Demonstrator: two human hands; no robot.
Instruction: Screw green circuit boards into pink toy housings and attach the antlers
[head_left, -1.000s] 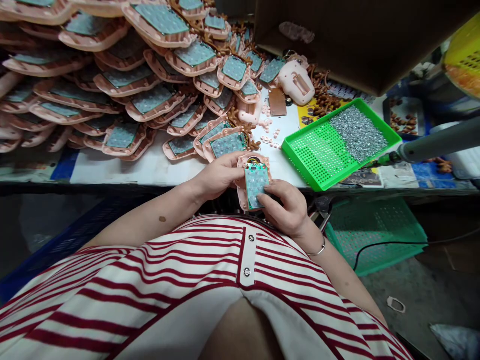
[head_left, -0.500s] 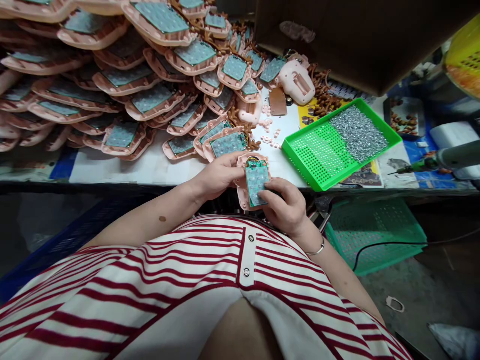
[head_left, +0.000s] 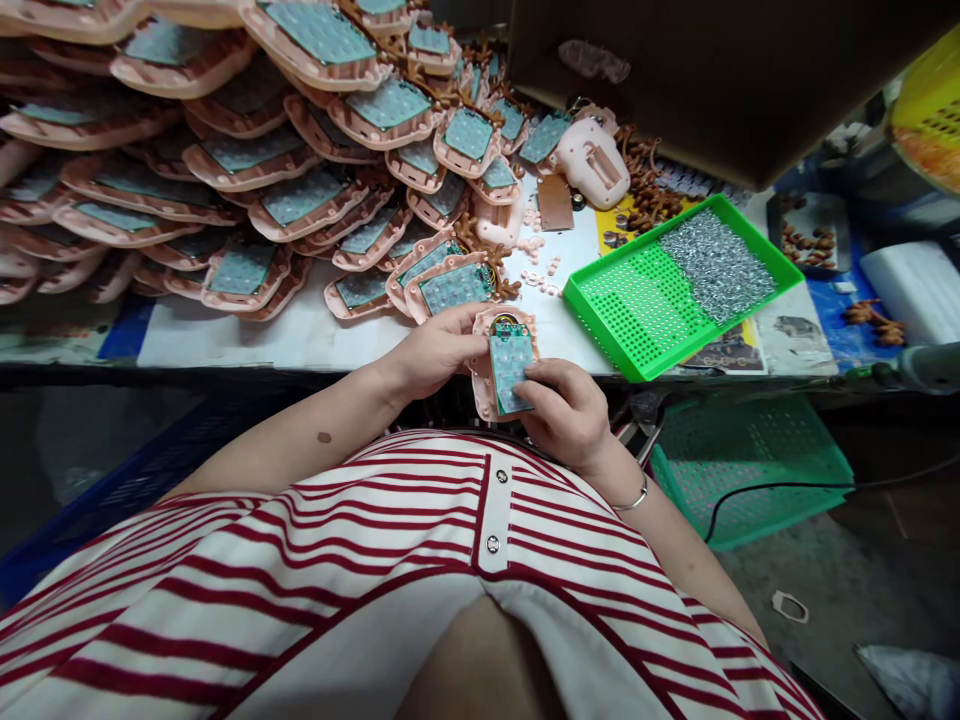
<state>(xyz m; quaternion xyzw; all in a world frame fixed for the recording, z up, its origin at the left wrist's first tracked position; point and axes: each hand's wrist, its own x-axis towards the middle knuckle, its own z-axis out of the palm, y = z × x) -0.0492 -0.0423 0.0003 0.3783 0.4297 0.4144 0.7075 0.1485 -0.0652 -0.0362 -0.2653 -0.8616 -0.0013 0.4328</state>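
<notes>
A pink plastic shell half (head_left: 484, 390) is held just off the table's front edge, close to my body. My left hand (head_left: 439, 350) is closed on its left side, thumb over the rim. A green circuit board (head_left: 511, 372) with a pale bluish, dotted cover sits over the shell, slightly to its right. On the board's lower right edge my right hand (head_left: 571, 408) is closed, thumb and fingers gripping it. A dark ring-shaped wire coil shows above the board. Whether the board is seated in the shell, I cannot tell.
Stacks of pink shells (head_left: 300, 205) with boards fill the left. A bright green basket (head_left: 626, 320) of metal screws (head_left: 720, 265) stands right of my hands. An electric screwdriver (head_left: 926, 370) hangs at the right edge. Below the table is a darker green crate (head_left: 750, 460).
The electric screwdriver has swung down and to the right, uncovering brown antler-like pieces on the table. My hands and the board have barely shifted.
</notes>
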